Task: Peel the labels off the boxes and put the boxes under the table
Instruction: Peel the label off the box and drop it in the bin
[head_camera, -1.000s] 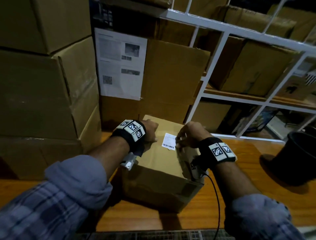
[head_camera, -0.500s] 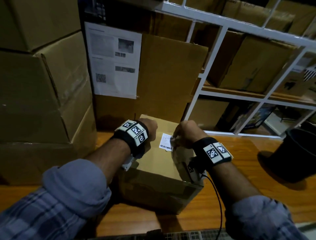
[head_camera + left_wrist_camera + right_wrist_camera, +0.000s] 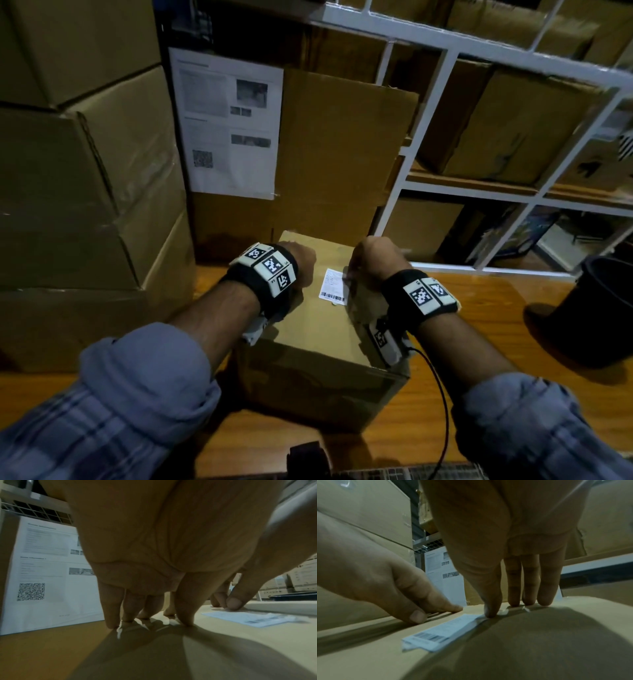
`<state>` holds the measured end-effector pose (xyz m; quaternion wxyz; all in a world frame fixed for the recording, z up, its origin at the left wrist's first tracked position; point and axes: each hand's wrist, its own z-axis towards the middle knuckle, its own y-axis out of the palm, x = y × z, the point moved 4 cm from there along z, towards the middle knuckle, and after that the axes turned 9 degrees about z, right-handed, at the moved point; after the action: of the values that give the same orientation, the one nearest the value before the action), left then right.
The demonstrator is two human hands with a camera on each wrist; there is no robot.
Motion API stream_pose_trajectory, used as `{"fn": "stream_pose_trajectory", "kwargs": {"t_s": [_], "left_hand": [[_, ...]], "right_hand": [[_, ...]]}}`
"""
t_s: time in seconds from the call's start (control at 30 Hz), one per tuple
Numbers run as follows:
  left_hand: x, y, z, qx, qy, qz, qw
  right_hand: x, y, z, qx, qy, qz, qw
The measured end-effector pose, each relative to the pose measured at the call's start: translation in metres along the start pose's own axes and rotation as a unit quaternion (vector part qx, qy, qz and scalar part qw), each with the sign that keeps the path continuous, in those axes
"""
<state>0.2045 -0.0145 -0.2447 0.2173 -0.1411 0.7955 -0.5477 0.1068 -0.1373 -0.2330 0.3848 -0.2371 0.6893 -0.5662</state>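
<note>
Label [image 3: 333, 286] not yet peeled: left hand [image 3: 297, 260] flat, bracing box [image 3: 322, 339] on counter [image 3: 479, 329]; right hand [image 3: 373, 260] fingertips [image 3: 489, 613] picking its edge, nothing grasped; stowing pending.

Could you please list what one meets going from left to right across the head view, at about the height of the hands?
Stacked cardboard boxes → left hand → white barcode label → right hand → black pot.
</note>
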Motion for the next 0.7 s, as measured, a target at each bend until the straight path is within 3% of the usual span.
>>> {"fn": "stream_pose_trajectory", "kwargs": {"t_s": [0.37,0.7], "left_hand": [[0.002,-0.005,-0.005,-0.001,-0.009,0.002,1.000],[0.000,-0.003,-0.005,-0.008,-0.004,0.000,1.000]], "right_hand": [[-0.010,0.002,-0.009,-0.033,-0.028,-0.047,0.998],[-0.012,-0.001,-0.014,-0.057,-0.023,-0.026,0.998]]}}
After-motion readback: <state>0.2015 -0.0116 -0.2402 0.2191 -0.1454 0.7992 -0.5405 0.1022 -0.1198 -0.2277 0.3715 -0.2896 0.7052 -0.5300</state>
